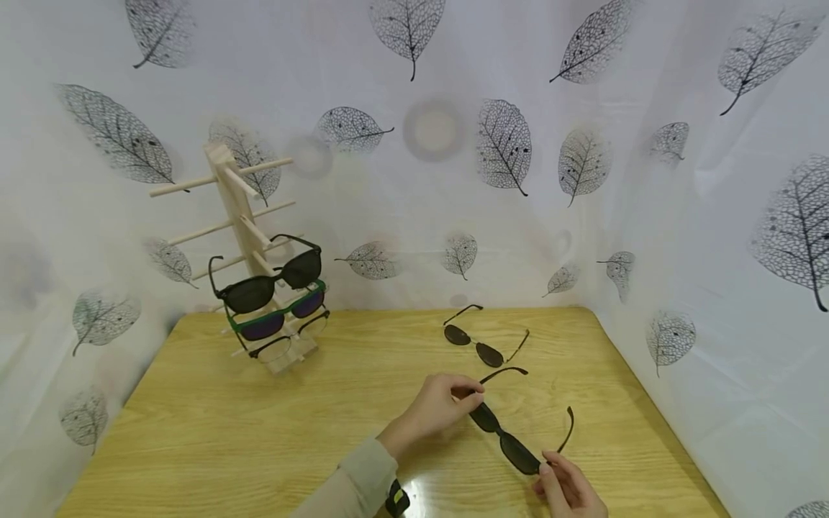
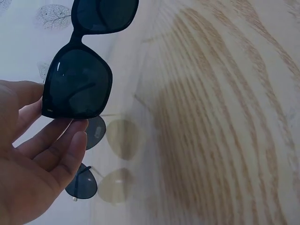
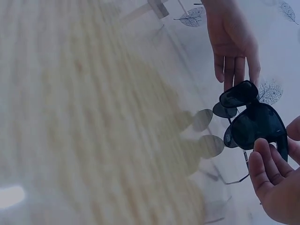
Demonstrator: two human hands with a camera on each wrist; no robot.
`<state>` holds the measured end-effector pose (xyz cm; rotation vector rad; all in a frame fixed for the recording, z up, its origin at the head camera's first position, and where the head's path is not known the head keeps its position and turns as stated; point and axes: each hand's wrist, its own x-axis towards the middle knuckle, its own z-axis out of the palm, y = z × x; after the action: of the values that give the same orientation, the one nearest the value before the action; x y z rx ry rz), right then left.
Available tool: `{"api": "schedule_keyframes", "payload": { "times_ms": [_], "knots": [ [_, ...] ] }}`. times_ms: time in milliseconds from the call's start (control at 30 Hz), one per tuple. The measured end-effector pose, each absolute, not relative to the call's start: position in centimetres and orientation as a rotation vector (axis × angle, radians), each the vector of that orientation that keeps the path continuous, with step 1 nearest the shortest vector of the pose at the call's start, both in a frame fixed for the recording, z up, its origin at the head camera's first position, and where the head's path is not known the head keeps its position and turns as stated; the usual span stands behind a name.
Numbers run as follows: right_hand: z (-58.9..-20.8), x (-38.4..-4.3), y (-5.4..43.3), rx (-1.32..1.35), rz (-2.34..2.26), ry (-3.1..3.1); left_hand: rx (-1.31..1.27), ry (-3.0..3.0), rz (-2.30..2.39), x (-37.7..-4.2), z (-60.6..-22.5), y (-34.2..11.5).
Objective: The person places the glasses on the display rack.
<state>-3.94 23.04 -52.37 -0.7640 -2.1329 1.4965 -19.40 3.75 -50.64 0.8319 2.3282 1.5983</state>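
Left hand (image 1: 439,404), right hand (image 1: 571,486) pinch opposite ends of black sunglasses (image 1: 519,453), lower right of head frame; thin-framed pair (image 1: 488,355) lies just above.

The head view looks forward and down over the table (image 1: 259,439) from above; both wrist views, tilted sideways, look from much nearer and share the black sunglasses (image 2: 84,65) and left hand (image 2: 37,159).

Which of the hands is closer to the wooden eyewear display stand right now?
Left. The left hand pinches the black sunglasses to the right of the wooden eyewear display stand; the right hand holds their other end, farther right and nearer the viewer.
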Motion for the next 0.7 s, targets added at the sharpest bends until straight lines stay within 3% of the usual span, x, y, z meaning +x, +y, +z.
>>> {"api": "schedule_keyframes", "payload": {
  "times_ms": [700],
  "knots": [
    [-49.8,-7.1,22.8,-0.576,1.618,-2.112,0.673,2.358,1.771,-19.3,-48.5,0.8]
  ]
}}
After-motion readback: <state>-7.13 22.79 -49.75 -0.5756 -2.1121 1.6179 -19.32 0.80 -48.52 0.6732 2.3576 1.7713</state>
